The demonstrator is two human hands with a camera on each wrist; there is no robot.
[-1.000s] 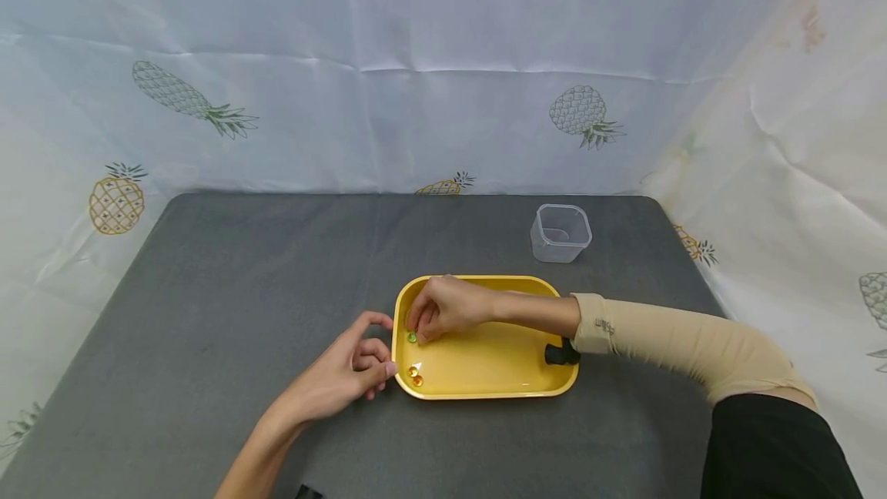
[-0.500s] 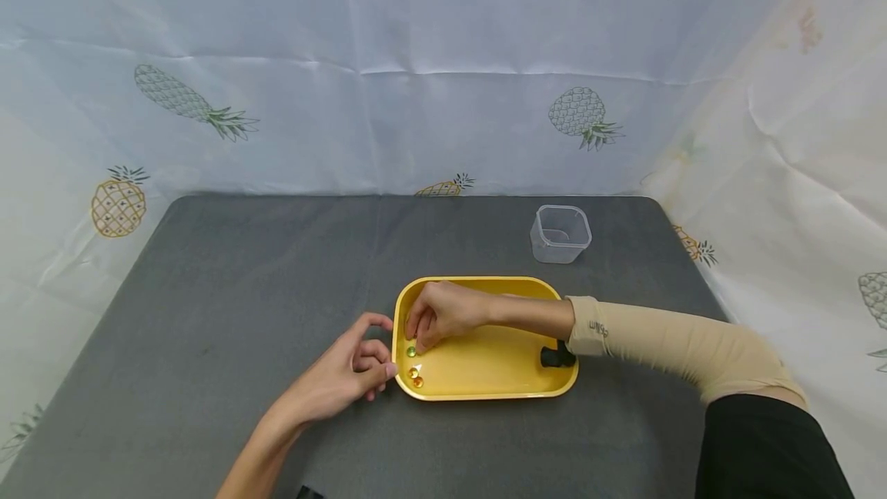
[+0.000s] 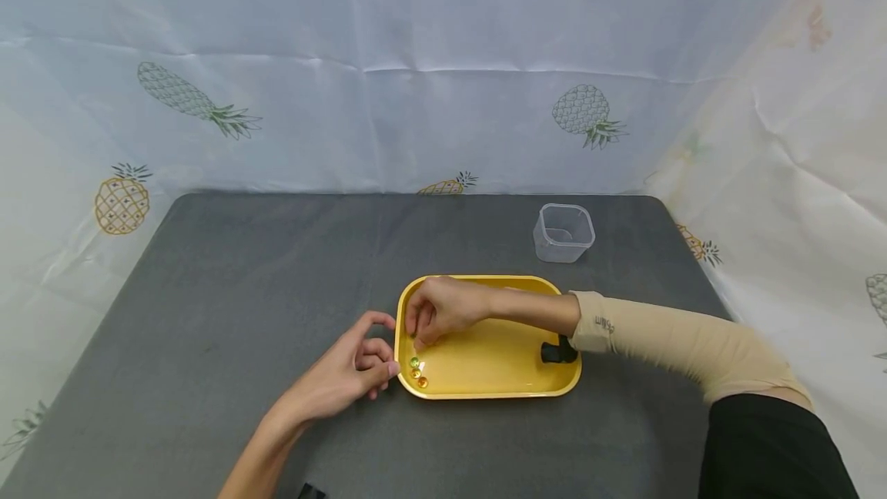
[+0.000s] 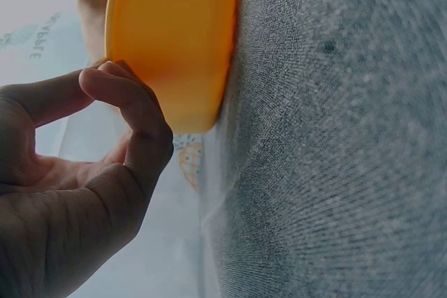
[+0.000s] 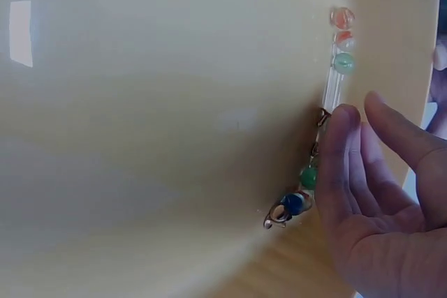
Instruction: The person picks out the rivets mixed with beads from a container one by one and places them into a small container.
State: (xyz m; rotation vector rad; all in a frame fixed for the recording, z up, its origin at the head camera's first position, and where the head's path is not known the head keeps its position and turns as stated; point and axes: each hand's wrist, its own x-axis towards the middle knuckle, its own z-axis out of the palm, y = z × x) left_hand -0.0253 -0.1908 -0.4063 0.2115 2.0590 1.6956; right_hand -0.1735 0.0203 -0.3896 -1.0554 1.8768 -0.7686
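A yellow tray [image 3: 488,393] lies on the grey table. My left hand [image 3: 349,368] touches its left end from outside, thumb and index fingertips against the rim. Inside the tray, my right hand [image 3: 443,314] hovers at the left end. In the right wrist view its thumb and index are apart, with nothing visibly pinched. Close by, a green marble [image 5: 343,63] lines up with two orange-and-clear marbles [image 5: 342,18]. Beside the fingers lie a second green marble [image 5: 308,177], a blue marble [image 5: 292,204] and clear-brown pieces [image 5: 278,215], partly hidden. Clear streaks run between the groups.
A clear square plastic container [image 3: 564,233] stands behind the tray at the right. Behind the grey table [image 3: 263,276] hangs a pineapple-print cloth [image 3: 443,60]. A small black object [image 3: 312,491] shows at the front edge of the view.
The green marble has moved along the tray's left end toward the front, until it is beside the two orange ones. My left hand stays at the rim.
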